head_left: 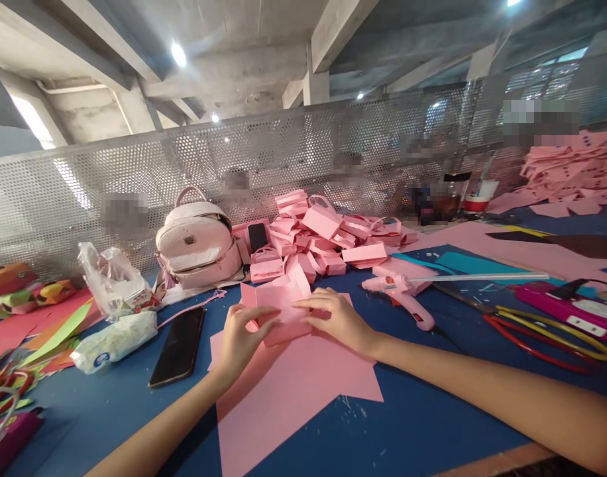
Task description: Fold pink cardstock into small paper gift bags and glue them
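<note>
In the middle of the head view is a folded pink paper box (285, 317), with flaps standing up at its far side. My left hand (242, 336) pinches its left edge between thumb and fingers. On the opposite side, my right hand (337, 322) grips the box with its fingertips curled over the right edge. Beneath both hands lie flat pink paper sheets (278, 404) on the blue table. A pink glue gun (400, 295) with a clear glue stick rests to the right of my right hand.
Behind the box rises a heap of finished-looking pink paper boxes (318, 232). A pink backpack (197, 242), a phone (178, 348) and a tissue pack (114, 341) lie leftward. Scissors (547, 331) and a magenta power strip (572, 308) sit right. A perforated metal screen (283, 156) borders the table.
</note>
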{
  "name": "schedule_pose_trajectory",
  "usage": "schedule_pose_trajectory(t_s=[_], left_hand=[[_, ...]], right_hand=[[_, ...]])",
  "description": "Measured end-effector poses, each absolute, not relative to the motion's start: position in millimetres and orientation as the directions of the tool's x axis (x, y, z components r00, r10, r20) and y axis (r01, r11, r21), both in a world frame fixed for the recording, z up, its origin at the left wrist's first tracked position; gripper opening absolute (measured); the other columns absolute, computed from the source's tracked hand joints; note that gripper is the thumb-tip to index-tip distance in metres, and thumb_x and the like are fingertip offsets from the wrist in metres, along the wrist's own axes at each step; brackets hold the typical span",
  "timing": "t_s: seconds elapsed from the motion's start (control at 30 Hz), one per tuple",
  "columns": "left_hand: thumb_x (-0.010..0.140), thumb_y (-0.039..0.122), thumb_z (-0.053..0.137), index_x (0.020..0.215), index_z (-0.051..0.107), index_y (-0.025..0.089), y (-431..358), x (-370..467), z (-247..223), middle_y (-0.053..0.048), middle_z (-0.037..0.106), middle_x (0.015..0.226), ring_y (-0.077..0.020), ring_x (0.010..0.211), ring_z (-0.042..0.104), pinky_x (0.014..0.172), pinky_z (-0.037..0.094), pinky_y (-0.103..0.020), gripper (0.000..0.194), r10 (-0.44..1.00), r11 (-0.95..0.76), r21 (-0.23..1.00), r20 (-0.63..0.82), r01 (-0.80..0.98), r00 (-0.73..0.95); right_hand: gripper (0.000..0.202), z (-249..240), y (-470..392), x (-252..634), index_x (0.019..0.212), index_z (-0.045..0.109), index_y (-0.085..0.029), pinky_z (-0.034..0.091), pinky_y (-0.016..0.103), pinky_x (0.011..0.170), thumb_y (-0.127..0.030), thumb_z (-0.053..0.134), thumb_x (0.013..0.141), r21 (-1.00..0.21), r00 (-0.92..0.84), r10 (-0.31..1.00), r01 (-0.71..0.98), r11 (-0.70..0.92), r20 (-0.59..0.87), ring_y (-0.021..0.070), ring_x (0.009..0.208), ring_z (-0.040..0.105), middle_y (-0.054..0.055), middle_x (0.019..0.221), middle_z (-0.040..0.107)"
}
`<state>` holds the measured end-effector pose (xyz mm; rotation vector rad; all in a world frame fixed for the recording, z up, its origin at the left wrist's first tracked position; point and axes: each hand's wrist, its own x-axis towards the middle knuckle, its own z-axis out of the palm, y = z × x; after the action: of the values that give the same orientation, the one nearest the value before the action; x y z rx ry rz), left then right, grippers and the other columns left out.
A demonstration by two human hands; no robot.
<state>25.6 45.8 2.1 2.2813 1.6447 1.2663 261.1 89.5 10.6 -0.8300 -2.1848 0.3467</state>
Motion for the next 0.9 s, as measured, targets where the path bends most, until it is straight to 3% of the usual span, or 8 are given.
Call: schedule_pose_trajectory(t_s=[0.2,0.37,0.47,0.57,0.67,0.77,0.9], left_hand=[[0.083,0.028,0.076,0.101,0.08,0.035,37.0,24.3,1.7,0.0,0.068,0.079,-0.0226,0.081,0.063,0.093,0.044,-0.048,0.019,0.792,-0.448,0.368,0.586,0.815,0.172],[0.081,0.03,0.08,0.092,0.081,0.035,34.4,24.5,5.6,-0.007,0.064,0.12,-0.0317,0.108,0.059,0.096,0.042,-0.054,0.012,0.707,-0.45,0.158,0.664,0.879,0.242],[0.087,0.023,0.073,0.097,0.079,0.033,32.8,27.7,8.0,-0.006,0.068,0.124,-0.0296,0.109,0.062,0.105,0.034,-0.059,0.015,0.658,-0.527,0.085,0.67,0.845,0.343],[0.093,0.018,0.066,0.104,0.076,0.031,31.6,32.4,9.0,-0.001,0.078,0.105,-0.0237,0.1,0.068,0.115,0.023,-0.062,0.019,0.658,-0.591,0.103,0.635,0.8,0.405],[0.093,0.019,0.065,0.103,0.075,0.029,32.6,35.1,8.0,0.0,0.08,0.1,-0.023,0.097,0.07,0.119,0.016,-0.063,0.017,0.667,-0.61,0.129,0.617,0.782,0.418],[0.094,0.018,0.064,0.1,0.076,0.028,35.9,34.5,6.3,0.0,0.08,0.093,-0.0229,0.094,0.071,0.118,0.02,-0.063,0.017,0.68,-0.604,0.146,0.608,0.784,0.41],[0.093,0.018,0.062,0.081,0.077,0.025,39.9,32.5,7.9,0.0,0.078,0.081,-0.0203,0.085,0.072,0.115,0.026,-0.062,0.02,0.71,-0.599,0.19,0.575,0.778,0.406]], right_hand=[[0.019,7.7,92.5,263.5,0.106,0.078,-0.027,0.047,0.034,0.082,-0.028,0.075,0.087,-0.352,-0.553,0.589,0.481,0.803,0.589,0.0217,0.091,0.056,0.005,0.091,0.063],[0.013,12.2,90.5,265.3,0.1,0.079,-0.027,0.041,0.034,0.082,-0.03,0.073,0.089,-0.178,-0.611,0.529,0.54,0.822,0.589,0.0223,0.095,0.054,0.006,0.099,0.063],[0.012,14.6,88.5,263.5,0.099,0.077,-0.023,0.038,0.034,0.083,-0.027,0.067,0.094,-0.086,-0.674,0.451,0.502,0.861,0.585,0.0214,0.096,0.055,0.005,0.102,0.068],[0.019,15.4,86.1,260.0,0.103,0.075,-0.021,0.036,0.035,0.082,-0.024,0.057,0.101,0.018,-0.721,0.37,0.469,0.883,0.585,0.0199,0.095,0.057,0.004,0.101,0.071],[0.021,15.0,84.5,256.9,0.102,0.075,-0.021,0.036,0.034,0.079,-0.025,0.055,0.102,0.064,-0.732,0.352,0.474,0.878,0.583,0.0186,0.091,0.057,0.003,0.096,0.072],[0.018,14.7,85.1,255.2,0.097,0.075,-0.02,0.034,0.033,0.076,-0.026,0.058,0.101,0.042,-0.736,0.374,0.478,0.877,0.564,0.018,0.089,0.056,0.002,0.09,0.072],[0.025,16.2,86.5,253.1,0.082,0.072,-0.018,0.031,0.032,0.073,-0.022,0.056,0.101,0.077,-0.757,0.401,0.507,0.859,0.516,0.0185,0.084,0.053,0.003,0.083,0.07]])
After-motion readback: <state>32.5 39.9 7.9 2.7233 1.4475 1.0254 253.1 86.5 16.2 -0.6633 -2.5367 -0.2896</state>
